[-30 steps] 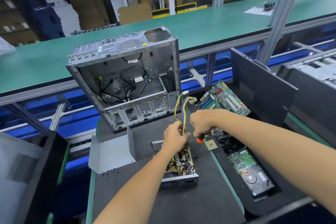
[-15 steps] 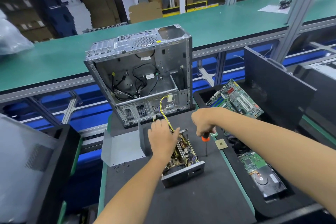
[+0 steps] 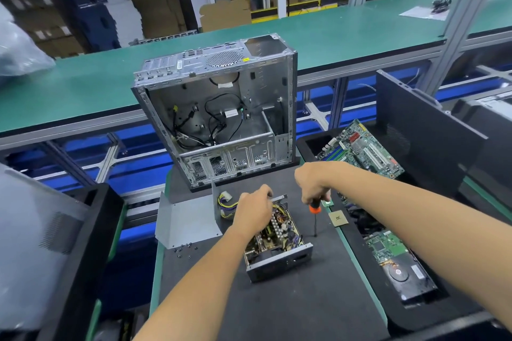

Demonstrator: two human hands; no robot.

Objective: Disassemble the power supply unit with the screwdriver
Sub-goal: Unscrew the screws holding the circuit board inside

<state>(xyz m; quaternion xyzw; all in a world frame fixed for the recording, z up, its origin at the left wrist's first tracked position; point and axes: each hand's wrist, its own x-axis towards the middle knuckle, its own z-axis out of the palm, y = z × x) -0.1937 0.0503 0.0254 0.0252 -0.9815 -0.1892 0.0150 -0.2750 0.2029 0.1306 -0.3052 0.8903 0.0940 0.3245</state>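
Observation:
The power supply unit (image 3: 279,255) lies open on the dark mat, its circuit board and coils exposed. My left hand (image 3: 253,210) rests on its far end, fingers curled over the metal edge. Its yellow and black cable bundle (image 3: 225,203) lies to the left, beside the removed grey cover (image 3: 188,220). To the right of the unit my right hand (image 3: 311,184) grips the screwdriver (image 3: 315,214) by its orange and black handle. The shaft points straight down and the tip is at the mat, just off the unit's right side.
An empty computer case (image 3: 219,111) stands behind the unit. Several loose screws (image 3: 184,250) lie by the cover. A processor chip (image 3: 338,218) sits at the mat's right edge. The bin to the right holds a motherboard (image 3: 363,149) and a hard drive (image 3: 401,274).
My left hand lowered the raised cable bundle and laid it to the left, then settled on the unit's far end. My right hand stays beside the unit with the screwdriver.

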